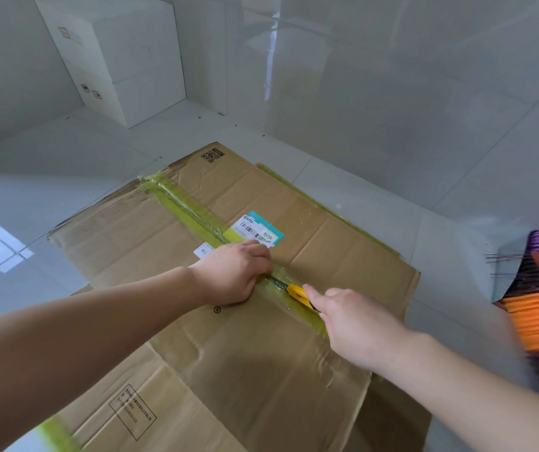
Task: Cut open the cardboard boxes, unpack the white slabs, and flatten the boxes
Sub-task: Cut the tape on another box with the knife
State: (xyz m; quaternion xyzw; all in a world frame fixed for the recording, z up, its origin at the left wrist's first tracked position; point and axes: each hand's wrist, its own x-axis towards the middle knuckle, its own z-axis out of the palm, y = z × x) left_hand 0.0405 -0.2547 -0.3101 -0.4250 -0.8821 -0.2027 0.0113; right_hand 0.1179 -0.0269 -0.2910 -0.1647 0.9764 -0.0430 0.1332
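Tape (190,207) is slit maybe halfway; knife (297,292) is clamped in right hand (359,327), box (261,370) is pinned by curled left hand (232,272). Unpacking not started.

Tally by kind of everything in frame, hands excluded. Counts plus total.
Cardboard boxes: 2 (taped box being cut, flattened box beneath it)
White boxes, stacked in the corner: 2
Yellow utility knife: 1
Broom: 1
Total: 6
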